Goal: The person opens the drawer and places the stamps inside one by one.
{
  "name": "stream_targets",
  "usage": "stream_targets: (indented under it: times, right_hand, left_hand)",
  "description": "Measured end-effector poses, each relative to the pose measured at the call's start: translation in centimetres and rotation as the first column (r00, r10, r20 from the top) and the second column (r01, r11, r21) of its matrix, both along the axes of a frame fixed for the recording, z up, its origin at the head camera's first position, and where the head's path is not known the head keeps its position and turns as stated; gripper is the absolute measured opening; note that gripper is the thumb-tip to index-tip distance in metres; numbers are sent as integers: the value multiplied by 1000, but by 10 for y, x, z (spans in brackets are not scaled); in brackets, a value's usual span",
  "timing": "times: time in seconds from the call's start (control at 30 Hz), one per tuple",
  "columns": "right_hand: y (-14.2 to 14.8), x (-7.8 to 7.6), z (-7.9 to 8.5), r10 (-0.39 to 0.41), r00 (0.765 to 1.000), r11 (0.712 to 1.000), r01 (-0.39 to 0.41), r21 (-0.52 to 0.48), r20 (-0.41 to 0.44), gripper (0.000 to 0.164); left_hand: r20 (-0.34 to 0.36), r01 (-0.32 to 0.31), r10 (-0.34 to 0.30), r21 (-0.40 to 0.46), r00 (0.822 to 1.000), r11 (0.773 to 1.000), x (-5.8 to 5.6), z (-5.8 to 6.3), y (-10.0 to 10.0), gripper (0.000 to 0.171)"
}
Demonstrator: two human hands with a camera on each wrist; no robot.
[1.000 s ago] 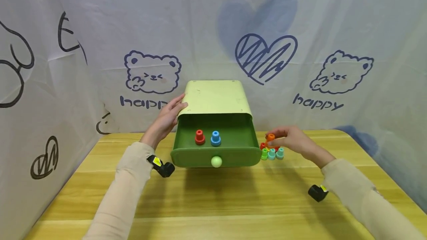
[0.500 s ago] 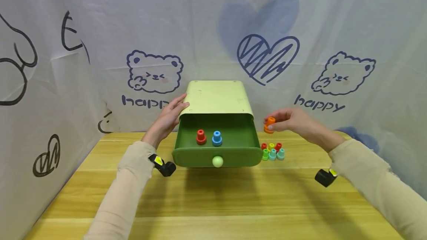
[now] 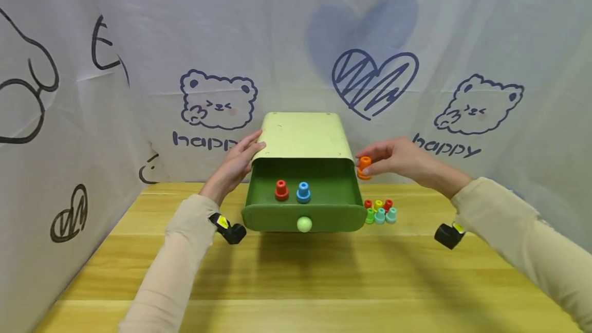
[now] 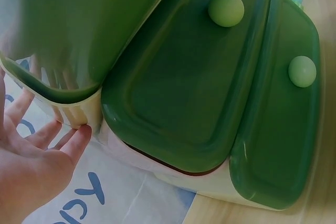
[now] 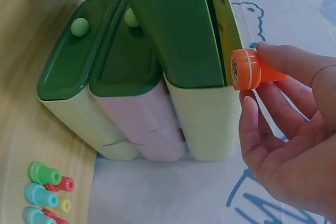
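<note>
Cloth (image 3: 92,132) with drawn bears, hearts and the word "happy" hangs to the left of the cream-and-green cabinet (image 3: 305,135) and behind it. The left hand (image 3: 234,165) rests on the cabinet's left side, its fingers spread and their tips touching the cream edge. The top drawer (image 3: 268,218) juts out from the cabinet's front; inside it a red peg (image 3: 281,190) stands upright just left of a blue peg (image 3: 303,192). Under it are a middle drawer (image 4: 173,93) and a bottom drawer (image 4: 278,119), both pushed in. Just beside the cabinet's right side, above the table (image 3: 296,281), the right hand (image 3: 400,159) pinches an orange peg (image 3: 365,161) between thumb and fingers, its narrow end up; whether it touches the cabinet I cannot tell. Below it, to the right of the cabinet, red, yellow, green and turquoise pegs (image 3: 380,216) sit clustered on the table.
</note>
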State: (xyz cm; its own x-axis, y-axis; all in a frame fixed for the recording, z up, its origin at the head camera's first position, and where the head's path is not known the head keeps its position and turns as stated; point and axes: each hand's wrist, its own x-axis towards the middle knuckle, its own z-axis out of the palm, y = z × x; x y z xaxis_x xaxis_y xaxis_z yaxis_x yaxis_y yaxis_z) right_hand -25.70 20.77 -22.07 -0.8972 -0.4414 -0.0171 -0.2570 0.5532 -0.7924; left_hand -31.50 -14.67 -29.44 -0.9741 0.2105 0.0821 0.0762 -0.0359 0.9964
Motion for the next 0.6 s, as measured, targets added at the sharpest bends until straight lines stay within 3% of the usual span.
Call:
stream_targets:
  times: [0.13,0.33,0.6]
  right_hand:
    - [-11,-1,6,38,999,999,-38,12,2,42]
    - [-26,-3,9,96,995,993,-95,72,-2,36]
    - [-48,-2,11,198,979,963,-184,198,-52,36]
  left_hand:
    - [5,-3,3,-23,1000,1000,1,-1,-1,60]
    - [-7,7,-6,12,1000,1000,-1,-5,0,59]
    - [-6,10,-10,0,1000,1000,0,-1,-3,61]
